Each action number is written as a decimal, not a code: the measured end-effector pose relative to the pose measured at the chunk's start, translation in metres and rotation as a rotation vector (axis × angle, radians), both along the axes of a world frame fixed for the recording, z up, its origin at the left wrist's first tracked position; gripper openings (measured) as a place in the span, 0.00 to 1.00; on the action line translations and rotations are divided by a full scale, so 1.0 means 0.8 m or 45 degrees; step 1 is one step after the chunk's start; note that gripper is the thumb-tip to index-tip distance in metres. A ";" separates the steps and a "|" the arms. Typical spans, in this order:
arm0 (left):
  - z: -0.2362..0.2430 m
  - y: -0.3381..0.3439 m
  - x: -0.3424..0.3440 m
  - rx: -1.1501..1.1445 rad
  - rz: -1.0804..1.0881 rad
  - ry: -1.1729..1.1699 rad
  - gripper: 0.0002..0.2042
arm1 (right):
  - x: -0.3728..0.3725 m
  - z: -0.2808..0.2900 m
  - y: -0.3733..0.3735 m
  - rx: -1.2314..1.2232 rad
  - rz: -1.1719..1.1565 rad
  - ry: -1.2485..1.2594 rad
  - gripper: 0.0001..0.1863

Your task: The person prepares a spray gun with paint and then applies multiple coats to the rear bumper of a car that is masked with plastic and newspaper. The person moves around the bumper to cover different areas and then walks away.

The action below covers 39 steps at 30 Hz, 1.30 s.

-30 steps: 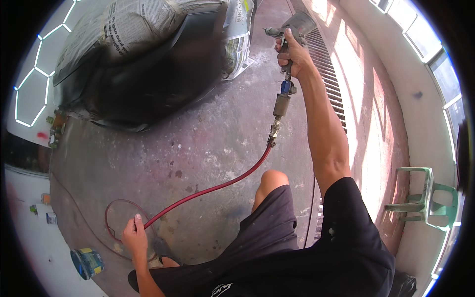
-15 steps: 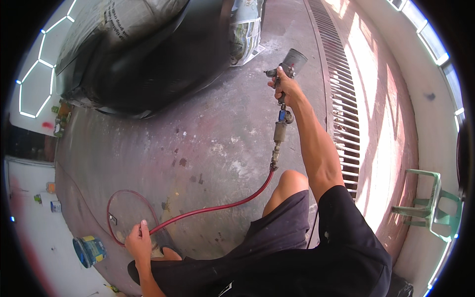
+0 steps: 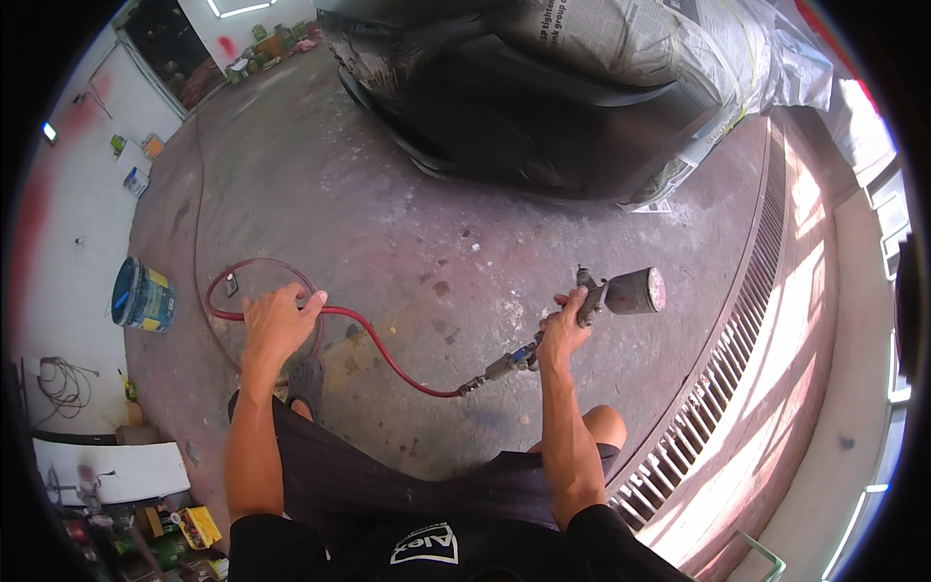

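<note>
My right hand (image 3: 562,335) is wrapped round the grip of a spray gun (image 3: 589,299), its grey cup (image 3: 636,291) pointing to the right. Below the grip, a metal fitting with a blue part joins the gun to a red air hose (image 3: 388,359). That hose sags leftward to my left hand (image 3: 281,320), which is closed on it, and then loops over the floor. Ahead of both hands stands a dark car bumper (image 3: 543,126), glossy black in places, with newspaper (image 3: 601,34) and clear plastic sheeting (image 3: 800,73) covering the bodywork above it.
A blue bucket (image 3: 145,299) stands by the left wall. A floor grating (image 3: 718,398) runs along the right side. Cans and boxes (image 3: 165,538) crowd the lower left beside a white panel (image 3: 116,470). A coiled cable (image 3: 63,388) hangs on the wall.
My view has swung round, so the bumper sits farther right. The spray gun has come down and nearer, away from the bumper's side. Both hands keep hold of gun and hose.
</note>
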<state>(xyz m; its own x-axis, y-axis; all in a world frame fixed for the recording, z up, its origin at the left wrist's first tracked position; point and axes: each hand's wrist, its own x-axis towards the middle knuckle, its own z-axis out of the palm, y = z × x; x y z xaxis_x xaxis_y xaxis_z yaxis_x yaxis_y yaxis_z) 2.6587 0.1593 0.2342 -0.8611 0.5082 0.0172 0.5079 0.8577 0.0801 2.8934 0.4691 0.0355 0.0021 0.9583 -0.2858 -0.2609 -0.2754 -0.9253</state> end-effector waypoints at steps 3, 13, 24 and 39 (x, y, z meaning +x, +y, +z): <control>-0.022 -0.020 -0.020 -0.058 0.071 -0.066 0.27 | -0.031 0.006 -0.042 0.005 0.197 0.048 0.28; -0.012 0.005 -0.068 0.145 -0.185 -0.135 0.27 | -0.113 0.042 -0.073 0.170 -0.327 -0.094 0.29; -0.089 -0.028 -0.212 -0.322 -0.193 -0.526 0.28 | -0.264 0.153 -0.154 0.625 0.279 -0.345 0.15; -0.006 -0.145 -0.141 0.091 -0.158 -0.651 0.21 | -0.055 0.471 -0.101 -0.056 -0.167 -0.539 0.39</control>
<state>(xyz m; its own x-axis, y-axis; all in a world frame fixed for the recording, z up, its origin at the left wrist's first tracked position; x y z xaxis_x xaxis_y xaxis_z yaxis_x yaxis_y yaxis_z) 2.5456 0.0433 0.2298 -0.7021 0.6195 -0.3510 0.4856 0.7772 0.4002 2.8497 0.3882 0.4122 0.2487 0.9290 -0.2741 0.1032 -0.3068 -0.9462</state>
